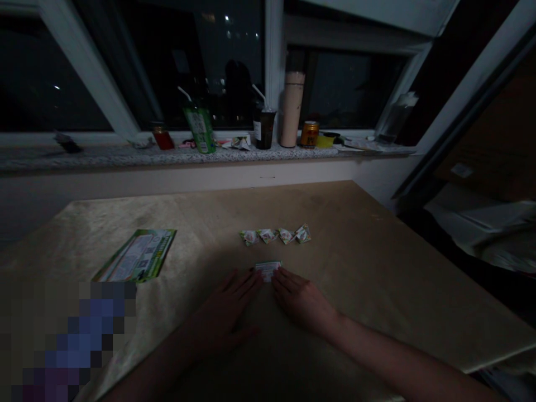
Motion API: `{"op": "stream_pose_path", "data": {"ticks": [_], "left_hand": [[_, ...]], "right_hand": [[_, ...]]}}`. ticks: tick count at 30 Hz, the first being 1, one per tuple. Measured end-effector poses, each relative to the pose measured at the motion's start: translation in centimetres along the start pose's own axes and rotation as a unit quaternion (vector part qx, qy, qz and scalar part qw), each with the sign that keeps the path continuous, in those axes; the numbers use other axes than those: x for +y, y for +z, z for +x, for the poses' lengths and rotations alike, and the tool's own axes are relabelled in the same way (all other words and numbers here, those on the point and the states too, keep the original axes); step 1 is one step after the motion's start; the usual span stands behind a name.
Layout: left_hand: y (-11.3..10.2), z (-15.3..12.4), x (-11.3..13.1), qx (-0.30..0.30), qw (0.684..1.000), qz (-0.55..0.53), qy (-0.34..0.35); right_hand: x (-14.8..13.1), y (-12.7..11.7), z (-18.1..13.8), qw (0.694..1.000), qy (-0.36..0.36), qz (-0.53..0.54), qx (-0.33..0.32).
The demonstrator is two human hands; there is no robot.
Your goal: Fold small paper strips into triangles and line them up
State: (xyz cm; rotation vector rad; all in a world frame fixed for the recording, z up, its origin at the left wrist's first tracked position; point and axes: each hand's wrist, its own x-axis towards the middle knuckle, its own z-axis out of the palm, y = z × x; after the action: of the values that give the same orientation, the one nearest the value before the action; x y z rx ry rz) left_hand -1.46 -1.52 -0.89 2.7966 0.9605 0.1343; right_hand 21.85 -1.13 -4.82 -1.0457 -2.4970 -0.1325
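Note:
A small rectangular printed packet [269, 271] lies flat on the table in front of me, pale with a green edge. The fingertips of my left hand [228, 304] rest at its left side, the fingers stretched out and the thumb apart. My right hand [298, 296] lies on its right side, fingers extended close together and touching the edge. Just beyond it, several small packets folded into pyramid-like shapes [285, 235] stand in a row. To the left lies a larger green and white printed bag [140, 257].
A brownish cloth-like cover spreads over the table [355, 245]. On the granite sill [138, 159] behind stand a green bottle [201, 128], a dark cup with a straw [263, 128], a tall pinkish bottle [292, 109] and a gold can [310, 134]. A pixelated patch hides the lower left.

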Motion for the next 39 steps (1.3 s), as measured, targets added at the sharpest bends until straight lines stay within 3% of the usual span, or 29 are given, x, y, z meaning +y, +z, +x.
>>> {"op": "stream_pose_path", "data": {"ticks": [6, 10, 14, 23, 39], "left_hand": [[0.2, -0.1, -0.1, 0.011, 1.000, 0.005, -0.008], [0.3, -0.2, -0.1, 0.013, 1.000, 0.006, -0.003], [0.2, -0.1, 0.0, -0.001, 1.000, 0.008, 0.007], [0.0, 0.1, 0.0, -0.030, 1.000, -0.001, 0.007], [0.1, 0.7, 0.5, 0.001, 1.000, -0.001, -0.008]], "right_hand": [[2.2, -1.9, 0.5, 0.998, 0.055, 0.009, 0.013], [3.8, -2.8, 0.9, 0.999, -0.020, 0.026, -0.019], [4.1, -2.6, 1.0, 0.994, -0.096, -0.035, -0.046], [4.1, -2.1, 0.6, 0.976, -0.184, -0.116, -0.013], [2.5, -2.4, 0.0, 0.980, -0.130, -0.136, -0.066]]}}
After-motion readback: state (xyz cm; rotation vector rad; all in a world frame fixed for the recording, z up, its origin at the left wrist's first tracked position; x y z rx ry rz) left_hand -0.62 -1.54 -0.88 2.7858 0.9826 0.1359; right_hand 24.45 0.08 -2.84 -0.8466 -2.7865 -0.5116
